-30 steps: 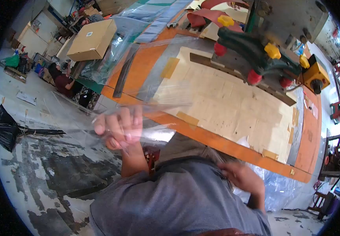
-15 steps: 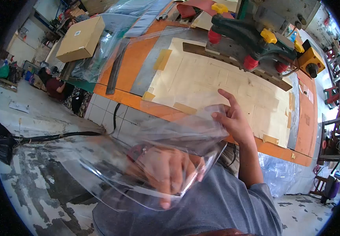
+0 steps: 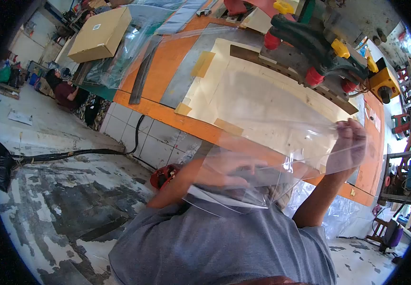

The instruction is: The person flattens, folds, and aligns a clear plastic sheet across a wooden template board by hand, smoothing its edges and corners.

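A thin clear plastic sheet (image 3: 281, 137) spans the space between my two hands, over the near edge of the cream board (image 3: 205, 102). My right hand (image 3: 350, 145) is closed on the sheet's right end, fingertips pinched together near its top edge. Behind the plastic at the lower left is my left hand (image 3: 227, 172), seen through it with fingers stretched and apart. It lies against or very close to the film; which of these I cannot tell. Folds and glare cross the sheet's lower part in front of my shirt.
A dark green press (image 3: 305, 47) with red and yellow knobs stands over the board on the orange table (image 3: 155, 114). A yellow control box (image 3: 383, 80) is at right. A cardboard box (image 3: 101, 35) sits far left, with a person (image 3: 63, 90) beyond it. Black cables (image 3: 91, 152) cross the floor.
My right hand has moved right and closed on the sheet's edge. My left hand has risen from near my chest. The plastic sheet has shifted right and spread over the board.
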The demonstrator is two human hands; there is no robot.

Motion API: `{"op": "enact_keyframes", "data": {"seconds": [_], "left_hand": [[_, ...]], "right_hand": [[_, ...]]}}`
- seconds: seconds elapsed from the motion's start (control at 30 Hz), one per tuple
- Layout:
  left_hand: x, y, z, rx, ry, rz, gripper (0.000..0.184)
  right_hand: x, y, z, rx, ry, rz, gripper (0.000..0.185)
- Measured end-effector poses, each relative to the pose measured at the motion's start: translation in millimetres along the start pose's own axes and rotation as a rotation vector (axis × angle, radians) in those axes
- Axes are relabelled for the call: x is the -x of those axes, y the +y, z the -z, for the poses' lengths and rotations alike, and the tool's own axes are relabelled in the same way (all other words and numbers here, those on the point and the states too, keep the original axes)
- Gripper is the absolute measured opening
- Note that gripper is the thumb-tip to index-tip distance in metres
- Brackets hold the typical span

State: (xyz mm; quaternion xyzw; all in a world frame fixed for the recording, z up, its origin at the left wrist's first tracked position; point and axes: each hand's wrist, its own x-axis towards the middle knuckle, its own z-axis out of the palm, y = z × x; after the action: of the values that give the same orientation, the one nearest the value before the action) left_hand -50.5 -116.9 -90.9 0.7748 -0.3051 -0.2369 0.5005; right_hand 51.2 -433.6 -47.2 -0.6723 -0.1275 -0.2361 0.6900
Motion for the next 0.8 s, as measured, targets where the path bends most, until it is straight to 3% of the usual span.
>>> {"op": "enact_keyframes", "data": {"seconds": [0.13,0.2,0.23,0.3,0.37,0.43,0.57,0.63,0.8], "left_hand": [[16,0,28,0.275,0.148,-0.015,0.069],[19,-9,35,0.760,0.490,-0.141,0.070],[17,-11,40,0.756,0.487,-0.144,0.070],[12,-9,50,1.067,0.756,-0.289,0.071],[6,0,50,1.026,0.790,-0.281,0.071],[2,3,46,0.715,0.671,-0.319,0.069],[-7,6,46,0.658,0.487,-0.295,0.062],[-18,7,42,0.603,0.644,-0.154,0.047],[-29,5,43,0.559,0.783,-0.136,0.026]], "right_hand": [[-10,-8,9,-0.068,0.166,0.111,0.039],[-11,-12,17,-0.168,0.110,0.137,0.053],[-11,-9,19,-0.169,0.114,0.141,0.053],[-10,-6,19,-0.153,0.223,0.106,0.043],[-8,-5,15,-0.176,0.232,0.086,0.042],[-6,-5,14,-0.193,0.237,0.058,0.041],[-4,-8,12,-0.174,0.197,0.092,0.037],[-3,-9,10,-0.162,0.167,0.106,0.037],[-6,-7,7,-0.158,-0.035,0.295,0.019]]}}
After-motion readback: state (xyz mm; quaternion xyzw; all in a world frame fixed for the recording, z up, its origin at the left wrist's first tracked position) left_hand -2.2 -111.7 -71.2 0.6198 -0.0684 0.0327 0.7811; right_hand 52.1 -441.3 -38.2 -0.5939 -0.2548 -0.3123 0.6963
